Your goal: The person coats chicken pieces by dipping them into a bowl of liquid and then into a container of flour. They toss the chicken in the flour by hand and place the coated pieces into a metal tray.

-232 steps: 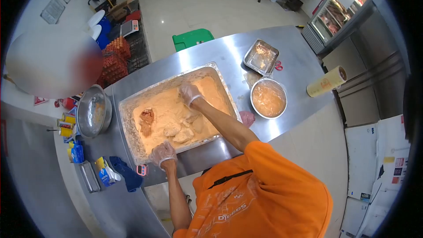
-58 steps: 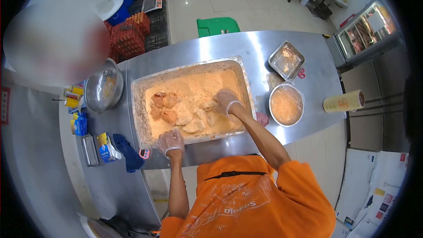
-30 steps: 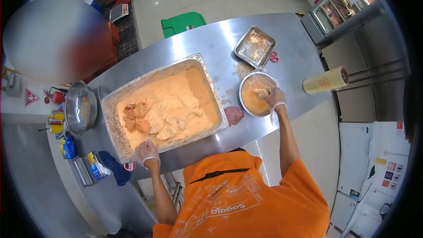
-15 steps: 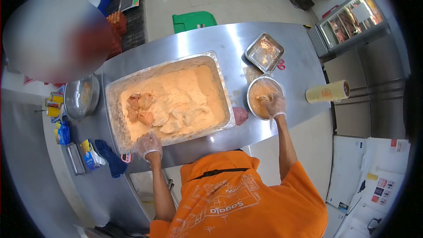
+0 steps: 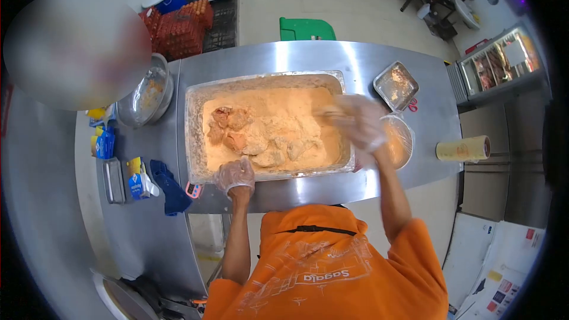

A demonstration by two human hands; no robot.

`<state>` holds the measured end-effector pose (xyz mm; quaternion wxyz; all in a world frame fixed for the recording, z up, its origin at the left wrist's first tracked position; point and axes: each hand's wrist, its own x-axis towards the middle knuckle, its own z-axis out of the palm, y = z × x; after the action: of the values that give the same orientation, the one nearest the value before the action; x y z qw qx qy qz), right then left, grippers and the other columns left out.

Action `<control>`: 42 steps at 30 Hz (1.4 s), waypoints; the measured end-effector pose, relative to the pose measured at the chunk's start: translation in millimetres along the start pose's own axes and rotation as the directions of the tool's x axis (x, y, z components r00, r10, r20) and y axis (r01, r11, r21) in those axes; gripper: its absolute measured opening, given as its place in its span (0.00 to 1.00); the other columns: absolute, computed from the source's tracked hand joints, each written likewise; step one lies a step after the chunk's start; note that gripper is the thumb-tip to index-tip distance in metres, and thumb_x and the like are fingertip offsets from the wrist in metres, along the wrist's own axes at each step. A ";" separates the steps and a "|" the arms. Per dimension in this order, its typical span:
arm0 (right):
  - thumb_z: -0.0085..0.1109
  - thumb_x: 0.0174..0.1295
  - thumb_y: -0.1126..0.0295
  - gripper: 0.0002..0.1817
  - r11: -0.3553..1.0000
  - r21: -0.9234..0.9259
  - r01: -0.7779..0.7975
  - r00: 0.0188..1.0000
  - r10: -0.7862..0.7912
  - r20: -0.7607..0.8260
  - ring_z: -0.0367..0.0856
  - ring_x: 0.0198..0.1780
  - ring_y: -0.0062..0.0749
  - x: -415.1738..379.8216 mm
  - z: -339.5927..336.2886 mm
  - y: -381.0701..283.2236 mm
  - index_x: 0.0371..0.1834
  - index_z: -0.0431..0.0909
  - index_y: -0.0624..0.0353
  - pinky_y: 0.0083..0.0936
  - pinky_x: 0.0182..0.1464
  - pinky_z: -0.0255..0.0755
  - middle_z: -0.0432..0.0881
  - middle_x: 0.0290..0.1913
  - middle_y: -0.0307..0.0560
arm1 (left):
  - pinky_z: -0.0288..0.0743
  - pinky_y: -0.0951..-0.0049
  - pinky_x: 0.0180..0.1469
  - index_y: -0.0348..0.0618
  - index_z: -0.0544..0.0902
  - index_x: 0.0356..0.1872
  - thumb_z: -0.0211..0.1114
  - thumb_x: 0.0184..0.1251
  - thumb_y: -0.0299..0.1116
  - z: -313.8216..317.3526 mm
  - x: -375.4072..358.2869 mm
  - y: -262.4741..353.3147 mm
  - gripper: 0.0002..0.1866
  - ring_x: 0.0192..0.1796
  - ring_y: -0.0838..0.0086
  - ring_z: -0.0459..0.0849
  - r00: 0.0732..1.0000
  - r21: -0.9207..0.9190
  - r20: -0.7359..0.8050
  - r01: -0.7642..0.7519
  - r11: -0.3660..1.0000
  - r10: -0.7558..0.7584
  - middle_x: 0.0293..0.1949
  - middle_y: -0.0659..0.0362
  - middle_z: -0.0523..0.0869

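A large rectangular tub (image 5: pixel 195 157) holds pale orange flour, with several coated and partly coated pieces of meat (image 5: pixel 222 120), which look like chicken, at its left and middle. My left hand (image 5: pixel 236 176), in a clear plastic glove, is closed over the tub's near rim. My gloved right hand (image 5: pixel 361 121) is above the tub's right end, smeared by motion. Its fingers look closed around a pale, blurred thing that I cannot make out, pointing left over the flour. Just right of that hand stands a round bowl (image 5: pixel 403 142) of orange-brown liquid, partly hidden by my arm.
A small square metal pan (image 5: pixel 382 86) and red-handled scissors (image 5: pixel 413 105) lie beyond the bowl. Farther right is a yellow roll (image 5: pixel 462 149). To the left are a large metal bowl (image 5: pixel 133 106), a blue cloth (image 5: pixel 169 186) and a pink timer (image 5: pixel 193 189). Another person stands at upper left.
My right hand has come out of the bowl of liquid and moved left over the tub. My left hand stays at the near rim. The camera view has shifted and turned.
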<state>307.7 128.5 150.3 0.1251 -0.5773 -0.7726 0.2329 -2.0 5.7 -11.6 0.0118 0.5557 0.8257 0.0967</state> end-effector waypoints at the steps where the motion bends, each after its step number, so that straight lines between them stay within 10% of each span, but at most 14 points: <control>1: 0.66 0.67 0.54 0.15 0.999 -0.025 0.042 0.996 -0.040 0.074 0.82 0.37 0.43 20.7 27.7 -12.2 0.51 0.88 0.47 0.38 0.41 0.77 0.83 0.34 0.47 | 0.73 0.47 0.44 0.41 0.90 0.24 0.57 0.71 0.49 -1.6 0.5 0.9 0.24 0.38 0.50 0.86 0.999 -0.004 0.035 0.013 1.000 -0.013 0.29 0.47 0.89; 4: 0.71 0.59 0.51 0.37 0.962 -0.005 0.273 0.951 -0.271 -0.147 0.77 0.67 0.52 59.6 129.6 -22.0 0.70 0.75 0.58 0.43 0.68 0.72 0.80 0.63 0.61 | 0.73 0.45 0.45 0.40 0.90 0.25 0.57 0.71 0.49 -3.1 2.4 0.3 0.24 0.38 0.48 0.86 0.997 -0.010 0.081 0.017 1.000 -0.016 0.29 0.46 0.89; 9: 0.70 0.56 0.50 0.23 0.867 -0.288 -0.406 0.893 0.443 0.075 0.89 0.53 0.54 82.8 192.0 47.6 0.47 0.91 0.56 0.45 0.52 0.83 0.91 0.46 0.55 | 0.74 0.45 0.46 0.40 0.90 0.24 0.58 0.70 0.48 3.0 -1.6 -0.8 0.24 0.38 0.47 0.86 0.999 -0.035 0.036 0.003 0.999 -0.002 0.29 0.45 0.89; 13: 0.68 0.54 0.47 0.26 0.857 -0.221 -0.465 0.817 0.512 0.266 0.89 0.53 0.51 62.0 193.0 69.4 0.47 0.91 0.55 0.41 0.50 0.84 0.90 0.51 0.57 | 0.74 0.45 0.46 0.39 0.89 0.24 0.59 0.69 0.47 2.4 -2.0 -0.1 0.23 0.38 0.47 0.86 1.000 -0.031 0.019 0.023 0.999 -0.022 0.29 0.45 0.89; 16: 0.68 0.55 0.55 0.24 0.832 -0.204 -0.515 0.829 0.544 0.127 0.88 0.55 0.52 47.3 183.5 44.8 0.51 0.88 0.57 0.42 0.52 0.83 0.87 0.55 0.59 | 0.74 0.46 0.46 0.39 0.90 0.24 0.59 0.69 0.48 8.0 0.8 -0.6 0.23 0.38 0.48 0.86 1.000 -0.047 -0.012 0.006 0.999 -0.006 0.29 0.45 0.89; 28: 0.70 0.47 0.66 0.17 0.998 0.034 -0.057 0.976 0.063 -0.208 0.83 0.48 0.56 11.1 159.4 21.6 0.42 0.84 0.55 0.48 0.48 0.80 0.84 0.45 0.54 | 0.74 0.47 0.48 0.41 0.91 0.28 0.59 0.70 0.48 20.6 0.3 -6.9 0.23 0.39 0.48 0.87 1.000 -0.017 0.012 0.013 1.000 -0.013 0.31 0.46 0.90; 37: 0.62 0.54 0.71 0.18 0.990 -0.086 -0.109 0.992 0.102 -0.079 0.78 0.55 0.55 29.2 173.7 61.6 0.50 0.85 0.53 0.50 0.48 0.78 0.79 0.51 0.55 | 0.73 0.47 0.52 0.41 0.91 0.30 0.56 0.72 0.49 9.9 0.0 3.9 0.24 0.41 0.49 0.87 0.992 0.024 0.087 0.086 0.996 -0.088 0.33 0.47 0.90; 42: 0.65 0.57 0.66 0.17 0.996 -0.062 -0.058 0.882 0.022 -0.471 0.76 0.56 0.59 62.0 217.5 78.0 0.50 0.83 0.59 0.50 0.53 0.76 0.78 0.52 0.61 | 0.75 0.45 0.49 0.40 0.91 0.31 0.52 0.75 0.54 5.9 1.0 4.7 0.29 0.42 0.45 0.87 0.995 0.047 0.084 0.056 0.997 -0.060 0.34 0.43 0.90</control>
<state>253.5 158.0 -80.9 0.2820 -0.6367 -0.7152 0.0598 2.7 9.2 -16.5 0.0375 0.5351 0.8422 0.0540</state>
